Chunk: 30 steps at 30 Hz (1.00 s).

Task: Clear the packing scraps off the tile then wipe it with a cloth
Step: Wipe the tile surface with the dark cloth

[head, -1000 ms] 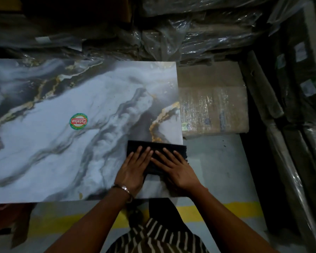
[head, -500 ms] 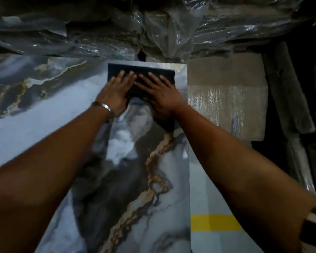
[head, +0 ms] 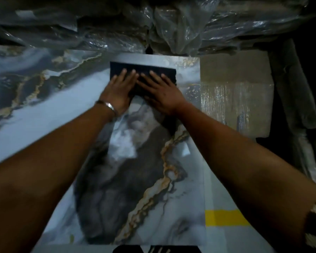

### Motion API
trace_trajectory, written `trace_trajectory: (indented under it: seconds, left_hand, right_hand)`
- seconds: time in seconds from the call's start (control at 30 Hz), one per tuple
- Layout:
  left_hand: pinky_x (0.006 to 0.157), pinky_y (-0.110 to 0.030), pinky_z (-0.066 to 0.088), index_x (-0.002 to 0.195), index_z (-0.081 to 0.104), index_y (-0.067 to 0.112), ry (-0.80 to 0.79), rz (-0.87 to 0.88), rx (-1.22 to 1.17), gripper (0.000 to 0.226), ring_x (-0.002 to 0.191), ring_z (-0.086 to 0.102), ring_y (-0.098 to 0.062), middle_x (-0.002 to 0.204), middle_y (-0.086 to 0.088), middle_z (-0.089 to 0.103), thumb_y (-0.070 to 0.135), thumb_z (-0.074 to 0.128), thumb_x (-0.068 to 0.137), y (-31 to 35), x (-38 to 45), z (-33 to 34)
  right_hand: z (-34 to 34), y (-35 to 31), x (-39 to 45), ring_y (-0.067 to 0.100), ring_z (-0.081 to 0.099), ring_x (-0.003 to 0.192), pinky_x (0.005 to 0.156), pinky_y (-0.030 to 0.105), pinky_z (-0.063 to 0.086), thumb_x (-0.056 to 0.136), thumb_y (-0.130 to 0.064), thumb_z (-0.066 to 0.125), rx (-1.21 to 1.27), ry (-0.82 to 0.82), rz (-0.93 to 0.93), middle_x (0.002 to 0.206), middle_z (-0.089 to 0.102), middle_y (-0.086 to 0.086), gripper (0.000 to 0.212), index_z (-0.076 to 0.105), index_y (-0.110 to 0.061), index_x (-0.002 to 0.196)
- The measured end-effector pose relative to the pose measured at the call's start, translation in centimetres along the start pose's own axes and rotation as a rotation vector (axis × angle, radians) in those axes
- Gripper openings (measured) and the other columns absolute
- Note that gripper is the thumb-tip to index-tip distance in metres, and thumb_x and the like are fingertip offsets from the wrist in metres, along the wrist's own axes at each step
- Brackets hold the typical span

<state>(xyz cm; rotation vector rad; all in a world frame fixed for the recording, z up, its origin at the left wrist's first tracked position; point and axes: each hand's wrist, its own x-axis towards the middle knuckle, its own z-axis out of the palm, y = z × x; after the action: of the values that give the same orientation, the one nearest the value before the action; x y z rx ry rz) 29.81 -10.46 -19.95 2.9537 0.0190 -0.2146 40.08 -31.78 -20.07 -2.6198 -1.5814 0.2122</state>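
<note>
The tile (head: pixel 131 179) lies flat; the dark cloth (head: pixel 144 70) sits near its far edge. The left hand (head: pixel 119 92) and right hand (head: pixel 161 94) press on the cloth side by side, fingers spread flat, likely to spread even wiping pressure.

Dim light. Plastic-wrapped stacks (head: pixel 171 24) at back, wrapped box (head: pixel 235 99) right, yellow floor stripe (head: pixel 226 217).

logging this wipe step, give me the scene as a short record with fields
surface: marble-pattern tile, lying flat
tool: dark folded cloth, near the tile's far right corner
left hand: flat, fingers straight, pressing on the cloth
right hand: flat, fingers straight, pressing on the cloth
beside tile: wrapped cardboard box on the right
behind tile: plastic-wrapped stacks
scraps on tile: none seen
</note>
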Motion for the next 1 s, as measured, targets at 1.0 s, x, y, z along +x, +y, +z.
trace_trajectory:
  seconds: [1.0]
  left_hand:
    - [0.122,-0.042,0.021,0.160,0.030,0.020,-0.125,-0.019,-0.015,0.079,0.155,0.023,-0.023,0.169,0.004,0.022,0.018,0.037,0.082,4.2,-38.1,5.5]
  right_hand:
    - [3.8,-31.2,-21.9,0.018,-0.002,0.160,0.126,0.050,0.018,0.100,-0.042,0.048,0.094,-0.123,0.022,0.173,0.003,-0.011,0.075,0.007,-0.039,0.164]
